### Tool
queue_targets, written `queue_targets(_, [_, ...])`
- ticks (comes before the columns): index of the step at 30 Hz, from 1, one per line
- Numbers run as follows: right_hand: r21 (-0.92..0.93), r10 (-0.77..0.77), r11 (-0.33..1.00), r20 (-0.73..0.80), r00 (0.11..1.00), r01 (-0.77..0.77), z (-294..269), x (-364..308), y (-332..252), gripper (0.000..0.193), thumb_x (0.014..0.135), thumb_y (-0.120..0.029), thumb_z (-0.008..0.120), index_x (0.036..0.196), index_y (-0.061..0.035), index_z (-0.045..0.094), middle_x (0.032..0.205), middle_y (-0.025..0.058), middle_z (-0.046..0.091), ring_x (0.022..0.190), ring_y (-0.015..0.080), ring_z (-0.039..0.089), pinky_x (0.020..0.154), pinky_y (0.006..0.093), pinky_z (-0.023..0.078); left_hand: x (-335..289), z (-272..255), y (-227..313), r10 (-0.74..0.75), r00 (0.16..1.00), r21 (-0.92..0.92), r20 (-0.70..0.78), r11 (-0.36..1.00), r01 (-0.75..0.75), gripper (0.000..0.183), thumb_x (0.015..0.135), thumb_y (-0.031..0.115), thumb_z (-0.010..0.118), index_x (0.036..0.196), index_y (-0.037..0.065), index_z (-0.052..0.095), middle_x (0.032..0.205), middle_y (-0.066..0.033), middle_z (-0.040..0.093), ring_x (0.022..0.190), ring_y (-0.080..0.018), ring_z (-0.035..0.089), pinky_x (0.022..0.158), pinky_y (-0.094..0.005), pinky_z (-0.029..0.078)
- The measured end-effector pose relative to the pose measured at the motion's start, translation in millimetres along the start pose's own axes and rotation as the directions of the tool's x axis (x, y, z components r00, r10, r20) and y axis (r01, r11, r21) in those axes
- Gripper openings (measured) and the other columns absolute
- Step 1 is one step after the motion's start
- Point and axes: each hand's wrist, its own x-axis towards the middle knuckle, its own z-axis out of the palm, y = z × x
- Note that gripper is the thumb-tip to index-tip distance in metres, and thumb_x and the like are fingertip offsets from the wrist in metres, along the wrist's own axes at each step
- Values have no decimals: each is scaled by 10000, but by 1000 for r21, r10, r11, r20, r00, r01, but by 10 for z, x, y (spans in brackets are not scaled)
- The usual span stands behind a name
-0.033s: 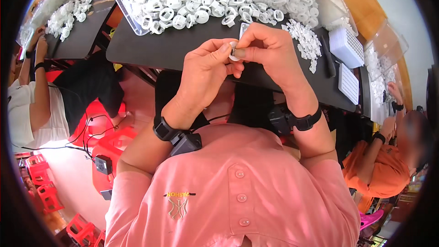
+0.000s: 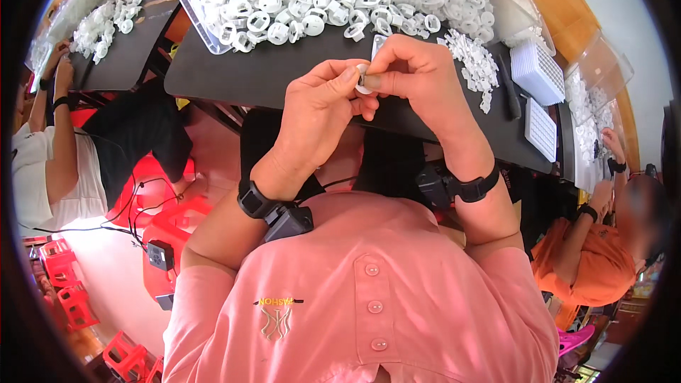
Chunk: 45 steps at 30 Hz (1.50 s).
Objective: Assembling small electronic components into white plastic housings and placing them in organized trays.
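Between my two hands, just over the near edge of the dark table (image 2: 234, 74), is a small round white plastic part (image 2: 362, 88) with a dark slot. My left hand (image 2: 323, 99) pinches it from the left between thumb and fingers. From the other side, the thumb and forefinger of my right hand (image 2: 418, 74) press on the same part. My fingertips hide much of it, and whether a smaller piece sits in the slot I cannot make out. Beyond my hands lies a large heap of similar round white parts (image 2: 284, 3), partly spilling from a clear plastic bin (image 2: 202, 25).
Right of my hands lie a pile of small white pieces (image 2: 474, 64), a black-handled tool (image 2: 508, 89), stacked white trays (image 2: 537, 74) and one flat tray (image 2: 541, 131). Co-workers sit at both sides, one in white (image 2: 74, 170), one in orange (image 2: 589, 259). Red stools (image 2: 167, 234) stand at left.
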Motion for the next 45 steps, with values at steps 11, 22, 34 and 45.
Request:
queue_targets(11, [-9,72,997,-52,996,-73,14,27,54,102,831,-76,741,858,-71,642,730,-1,679,605,43,598,505,185,352,13,-11,0,36,999,55,40,998,-38,269,1011,152,569,1145,-81,595,968,-163,659,827,-246,639,701,-346,499])
queue_targets(22, [73,-69,994,-203,977,86,62,-185,150,62,864,34,640,840,17,585,679,75,625,522,138,613,478,271,471,36,92,-39,-11,1000,180,19,984,8,271,1006,148,564,1151,-79,601,972,-159,663,818,-243,640,697,-343,502])
queue_targets(34, [-972,-685,141,-234,690,-190,-979,-1023,166,123,737,-106,740,805,-126,640,820,47,591,811,290,601,684,411,483,78,10,-2,-37,994,173,103,985,19,369,1007,249,570,1215,-55,571,929,-163,627,814,-249,585,681,-352,443])
queue_targets(45, [-958,-619,153,-283,732,-242,-1347,-1336,317,130,745,-80,733,800,-142,633,812,4,562,818,244,575,686,379,410,83,26,-8,-64,988,268,143,963,24,399,1011,321,543,1210,-24,526,922,-112,515,815,-201,483,667,-306,382])
